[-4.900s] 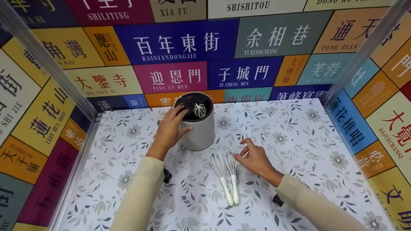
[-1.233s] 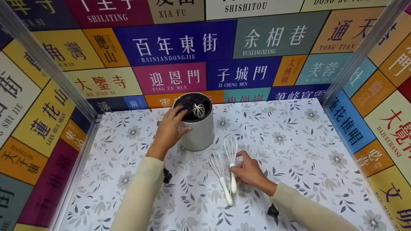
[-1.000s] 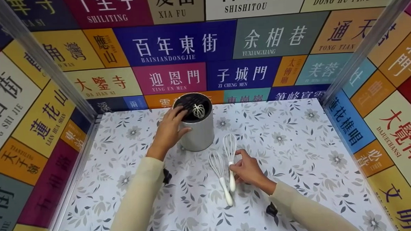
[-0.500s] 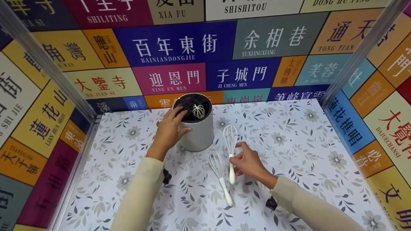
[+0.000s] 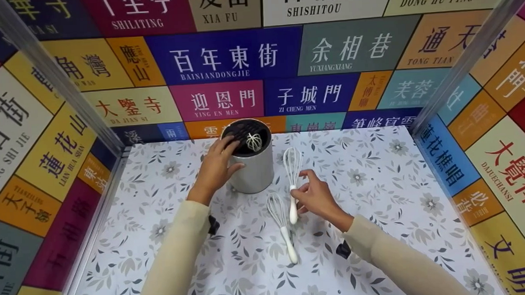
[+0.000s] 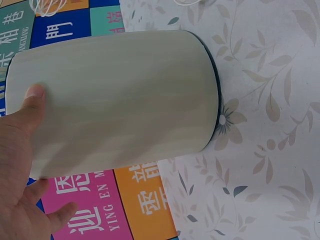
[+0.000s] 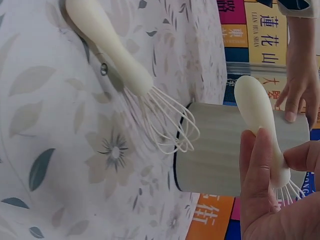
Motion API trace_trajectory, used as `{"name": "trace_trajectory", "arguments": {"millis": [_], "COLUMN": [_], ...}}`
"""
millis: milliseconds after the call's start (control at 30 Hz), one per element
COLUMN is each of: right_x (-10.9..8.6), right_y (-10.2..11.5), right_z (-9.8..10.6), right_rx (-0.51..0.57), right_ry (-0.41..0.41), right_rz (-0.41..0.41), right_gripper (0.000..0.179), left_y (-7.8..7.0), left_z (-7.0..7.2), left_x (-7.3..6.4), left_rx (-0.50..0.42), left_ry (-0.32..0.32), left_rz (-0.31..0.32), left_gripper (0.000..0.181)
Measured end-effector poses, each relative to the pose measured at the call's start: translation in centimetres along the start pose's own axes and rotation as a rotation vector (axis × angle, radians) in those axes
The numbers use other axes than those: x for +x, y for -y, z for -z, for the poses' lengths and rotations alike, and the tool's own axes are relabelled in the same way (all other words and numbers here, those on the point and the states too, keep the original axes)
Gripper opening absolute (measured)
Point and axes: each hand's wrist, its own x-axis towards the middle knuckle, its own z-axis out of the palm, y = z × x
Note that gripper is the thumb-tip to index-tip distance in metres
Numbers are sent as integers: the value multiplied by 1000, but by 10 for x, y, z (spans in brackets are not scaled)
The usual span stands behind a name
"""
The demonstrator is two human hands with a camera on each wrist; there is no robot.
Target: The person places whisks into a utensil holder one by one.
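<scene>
My left hand (image 5: 215, 171) holds the rim of a grey cylindrical utensil holder (image 5: 255, 175), fingers over the top edge and thumb on its outer wall. Inside the holder's dark interior, the wire head of a small whisk (image 5: 254, 141) shows. My right hand (image 5: 319, 197) pinches a white-handled whisk (image 5: 293, 209) near the top of its handle, wires pointing away from me, just right of the holder. A second white-handled whisk (image 5: 288, 247) lies on the table below it. In the right wrist view, thumb and fingers close on the held whisk's handle (image 7: 257, 107).
The table has a white cloth (image 5: 371, 248) printed with grey flowers and leaves. Panels with coloured street-name signs (image 5: 224, 55) enclose the back and both sides. Clear corner posts (image 5: 454, 71) stand at the back.
My right hand, empty at first, has picked up one of the two whisks lying together and moved it away from me, towards the holder. My left hand stays at the holder's rim.
</scene>
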Motion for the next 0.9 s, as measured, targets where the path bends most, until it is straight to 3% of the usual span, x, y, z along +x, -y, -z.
{"name": "trace_trajectory", "arguments": {"millis": [600,900], "right_x": [22,30], "right_y": [32,46], "right_z": [2,0], "right_rx": [-7,3], "right_ry": [7,-11], "right_rz": [47,90], "right_gripper": [60,60], "left_y": [-1,1], "left_z": [1,-1], "left_x": [0,0], "left_rx": [-3,8], "left_ry": [8,-2], "left_rz": [13,-10], "left_gripper": [69,69]}}
